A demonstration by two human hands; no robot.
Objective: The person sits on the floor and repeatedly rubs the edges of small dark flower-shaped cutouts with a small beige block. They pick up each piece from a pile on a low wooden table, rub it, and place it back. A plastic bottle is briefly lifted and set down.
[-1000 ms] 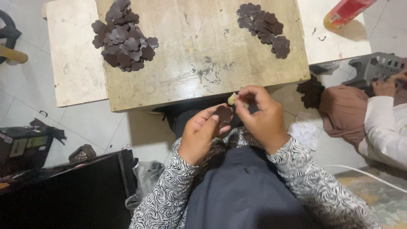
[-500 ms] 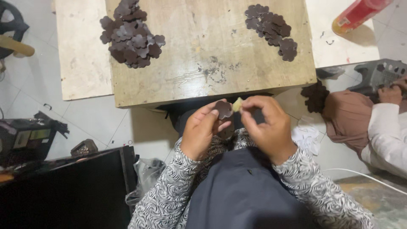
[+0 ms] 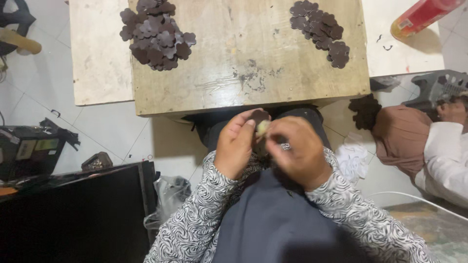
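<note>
My left hand [image 3: 236, 143] holds a dark brown flower-shaped piece [image 3: 258, 117] just below the front edge of the wooden board [image 3: 243, 63]. My right hand [image 3: 297, 151] presses a small pale yellowish bit [image 3: 263, 127] against that piece. Both hands sit close together over my lap, fingers curled. On the board lies a heap of the same dark flower-shaped pieces [image 3: 155, 36] at the left, and a smaller, flatter group of them [image 3: 319, 29] at the right.
A red cylindrical container [image 3: 424, 14] lies at the upper right. Another person in a white sleeve [image 3: 446, 156] sits at the right near a grey plastic crate [image 3: 434, 87] and more dark pieces [image 3: 365, 111]. A black box [image 3: 73, 214] stands at the lower left.
My right hand has moved left and down over the piece, bringing the pale bit onto it. The view has shifted slightly, with the board now higher in the frame.
</note>
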